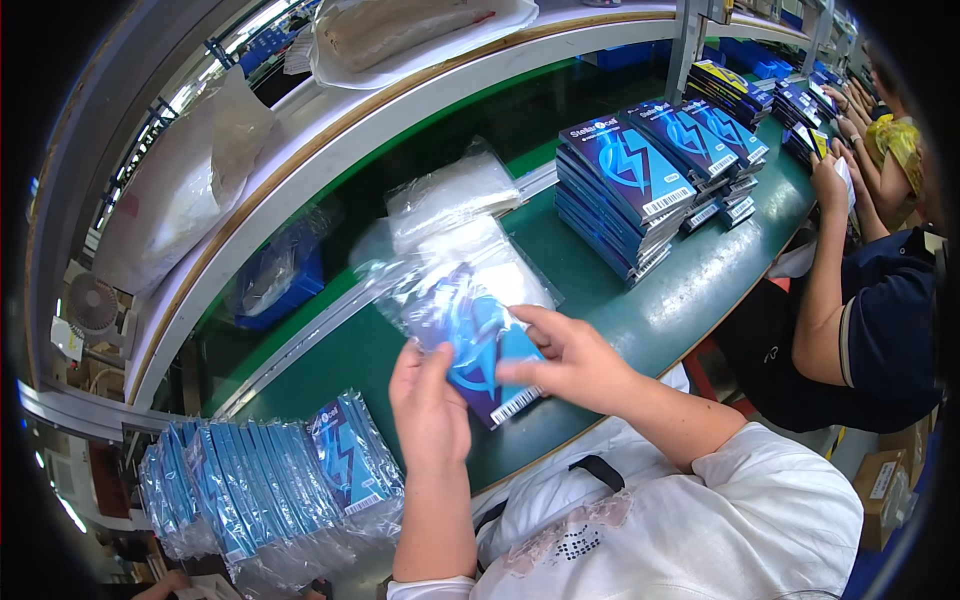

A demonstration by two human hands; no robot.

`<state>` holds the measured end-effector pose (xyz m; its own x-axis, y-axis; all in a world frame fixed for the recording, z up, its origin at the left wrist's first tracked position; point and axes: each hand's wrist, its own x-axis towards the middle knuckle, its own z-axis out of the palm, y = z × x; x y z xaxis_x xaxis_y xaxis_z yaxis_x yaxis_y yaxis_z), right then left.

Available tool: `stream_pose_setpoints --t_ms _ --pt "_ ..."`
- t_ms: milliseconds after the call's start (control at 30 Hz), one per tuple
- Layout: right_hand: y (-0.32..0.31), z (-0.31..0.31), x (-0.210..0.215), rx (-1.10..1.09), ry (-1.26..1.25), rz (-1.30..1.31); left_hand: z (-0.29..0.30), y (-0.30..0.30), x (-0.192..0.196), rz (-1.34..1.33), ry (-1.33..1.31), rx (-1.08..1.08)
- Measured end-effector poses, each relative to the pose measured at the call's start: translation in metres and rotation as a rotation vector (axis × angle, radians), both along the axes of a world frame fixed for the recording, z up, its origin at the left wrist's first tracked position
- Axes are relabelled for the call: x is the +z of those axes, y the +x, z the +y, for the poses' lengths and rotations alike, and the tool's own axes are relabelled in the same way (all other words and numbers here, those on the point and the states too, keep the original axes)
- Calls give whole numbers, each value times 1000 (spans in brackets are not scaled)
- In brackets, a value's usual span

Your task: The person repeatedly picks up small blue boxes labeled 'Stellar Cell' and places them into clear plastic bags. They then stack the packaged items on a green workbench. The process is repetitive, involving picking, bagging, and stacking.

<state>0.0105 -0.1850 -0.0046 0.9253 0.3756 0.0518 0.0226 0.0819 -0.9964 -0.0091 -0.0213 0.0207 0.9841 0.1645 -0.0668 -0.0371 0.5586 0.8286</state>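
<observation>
In front of me a flat blue box (480,378) with a lightning design is held tilted over the bench, its far end inside a clear plastic bag (408,298). My left hand (430,398) grips its left edge, thumb on top. At the right edge my right hand (572,360) holds it, the thumb blurred across the printed face. Just beyond lies a stack of clear bags (450,205), partly covered by the held bag. Left of my left arm, bagged blue boxes (265,470) stand packed in rows.
Tall stacks of unbagged blue boxes (625,170) stand on the green bench (665,305) at the right. A white shelf (400,95) runs above the far side, with a blue bin (285,290) below it. Co-workers (870,320) sit along the right edge.
</observation>
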Motion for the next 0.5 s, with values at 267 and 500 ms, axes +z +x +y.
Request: stream_pose_setpoints --t_ms 267,500 --pt "5 -12 24 -287 -72 -813 -16 -38 7 1 151 -334" --pt "-15 1 43 147 39 -853 0 -46 8 152 -31 -426"
